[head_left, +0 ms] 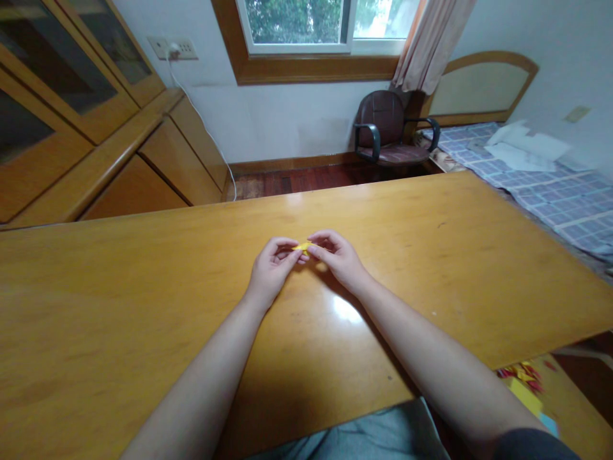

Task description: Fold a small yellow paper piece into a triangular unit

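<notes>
Between my two hands is a small piece of folded yellow paper (303, 246), held just above the wooden table (158, 306). My left hand (274, 265) pinches its left end between thumb and fingers. On the other side my right hand (339, 257) grips the right end, thumb in front and fingers curled behind. The fingertips cover much of the paper, so its full shape is hidden.
Lower right, below the tabletop, lie red and yellow folded pieces (524, 375) and yellow sheets (524, 397). A brown armchair (383, 121) stands beyond the table's far edge. A bed (541, 179) is at right, wooden cabinets (119, 172) at left.
</notes>
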Tool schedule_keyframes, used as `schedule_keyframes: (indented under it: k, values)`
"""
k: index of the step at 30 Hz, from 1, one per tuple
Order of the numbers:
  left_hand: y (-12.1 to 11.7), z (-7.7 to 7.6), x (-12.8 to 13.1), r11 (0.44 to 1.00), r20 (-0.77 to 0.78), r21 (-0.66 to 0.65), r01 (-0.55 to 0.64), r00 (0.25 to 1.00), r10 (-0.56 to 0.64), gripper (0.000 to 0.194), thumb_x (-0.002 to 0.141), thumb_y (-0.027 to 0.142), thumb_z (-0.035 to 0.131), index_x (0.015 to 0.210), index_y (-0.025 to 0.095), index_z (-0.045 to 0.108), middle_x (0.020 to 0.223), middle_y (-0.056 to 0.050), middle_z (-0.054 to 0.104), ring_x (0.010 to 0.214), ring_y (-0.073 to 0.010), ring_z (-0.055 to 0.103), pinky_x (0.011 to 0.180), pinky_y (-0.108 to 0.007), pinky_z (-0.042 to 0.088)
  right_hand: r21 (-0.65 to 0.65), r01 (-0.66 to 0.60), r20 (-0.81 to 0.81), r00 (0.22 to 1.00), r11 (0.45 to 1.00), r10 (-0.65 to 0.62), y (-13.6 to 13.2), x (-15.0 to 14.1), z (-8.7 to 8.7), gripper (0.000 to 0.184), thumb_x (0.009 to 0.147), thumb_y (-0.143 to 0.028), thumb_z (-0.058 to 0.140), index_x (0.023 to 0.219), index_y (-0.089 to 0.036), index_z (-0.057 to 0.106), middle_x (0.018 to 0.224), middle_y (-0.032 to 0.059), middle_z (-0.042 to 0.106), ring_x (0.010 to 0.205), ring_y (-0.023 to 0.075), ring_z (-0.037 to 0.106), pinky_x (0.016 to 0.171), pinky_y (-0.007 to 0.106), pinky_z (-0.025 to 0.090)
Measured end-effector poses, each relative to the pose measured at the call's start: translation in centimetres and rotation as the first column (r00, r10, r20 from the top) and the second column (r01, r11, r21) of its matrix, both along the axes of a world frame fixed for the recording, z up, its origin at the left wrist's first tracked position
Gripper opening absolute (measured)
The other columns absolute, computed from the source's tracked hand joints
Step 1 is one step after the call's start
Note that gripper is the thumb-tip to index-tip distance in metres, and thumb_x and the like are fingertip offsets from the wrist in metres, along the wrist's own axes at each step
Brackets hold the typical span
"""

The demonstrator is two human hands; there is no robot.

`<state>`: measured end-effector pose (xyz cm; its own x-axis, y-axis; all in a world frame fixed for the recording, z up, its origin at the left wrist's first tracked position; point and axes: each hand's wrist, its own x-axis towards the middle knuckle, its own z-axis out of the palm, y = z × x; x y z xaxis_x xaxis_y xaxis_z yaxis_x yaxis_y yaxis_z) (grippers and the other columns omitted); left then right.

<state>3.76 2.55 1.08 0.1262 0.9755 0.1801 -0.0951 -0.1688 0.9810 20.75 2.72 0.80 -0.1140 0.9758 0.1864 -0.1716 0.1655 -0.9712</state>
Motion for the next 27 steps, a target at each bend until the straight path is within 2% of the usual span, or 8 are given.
schedule_keyframes:
  k: [5,9,12,20,27]
  values:
    - [-0.08,-0.02,-0.03,0.997,-0.023,0.072,-0.028,0.999,0.030,0.023,0.078,0.030,0.076,0.093,0.019,0.063,0.085,-0.001,0.069,0.075,-0.0144,0.070,0.075,-0.029,0.057,0.051,0.024,0.088,0.996,0.998,-0.028,-0.02,0.04,0.05,0.016,0.081,-0.033,0.070,0.091,-0.021,0.065,0.089,0.0002,0.066,0.078,0.0133,0.060,0.073,0.027,0.048]
    - [-0.08,0.04,-0.16,0.980,-0.075,0.199,-0.013,0.997,0.028,0.014,0.080,0.026,0.075,0.090,0.020,0.067,0.092,-0.002,0.065,0.083,-0.0145,0.066,0.077,-0.029,0.055,0.045,0.019,0.070,0.997,0.999,-0.022,-0.10,-0.08,0.14,0.016,0.081,-0.033,0.070,0.090,-0.021,0.062,0.087,-0.0009,0.065,0.076,0.0129,0.060,0.072,0.027,0.049]
    - [-0.06,0.00,-0.32,0.970,-0.120,0.243,-0.017,0.992,0.047,0.010,0.082,0.024,0.072,0.090,0.021,0.067,0.091,-0.002,0.063,0.086,-0.0153,0.064,0.078,-0.028,0.054,0.037,-0.008,0.057,0.998,0.999,0.006,-0.21,-0.17,0.27,0.019,0.081,-0.035,0.070,0.091,-0.022,0.061,0.086,-0.0010,0.065,0.075,0.0127,0.061,0.072,0.027,0.050]
    - [-0.17,0.09,-0.26,0.974,-0.126,0.226,-0.022,0.991,0.052,0.013,0.081,0.028,0.072,0.091,0.021,0.065,0.092,-0.003,0.062,0.088,-0.0165,0.062,0.080,-0.029,0.052,0.008,-0.070,0.015,0.997,0.997,0.070,-0.71,-0.32,0.54,0.022,0.082,-0.035,0.072,0.096,-0.023,0.061,0.088,-0.0007,0.065,0.078,0.0140,0.064,0.072,0.028,0.051]
    - [-0.12,0.58,-0.18,0.993,-0.094,0.112,-0.045,0.994,0.056,0.019,0.076,0.033,0.075,0.083,0.019,0.066,0.082,-0.002,0.065,0.080,-0.0164,0.063,0.077,-0.028,0.052,0.009,-0.072,-0.006,0.997,0.997,0.072,-0.81,-0.45,0.46,0.024,0.081,-0.035,0.074,0.097,-0.023,0.062,0.087,-0.0005,0.067,0.080,0.0145,0.065,0.077,0.029,0.051]
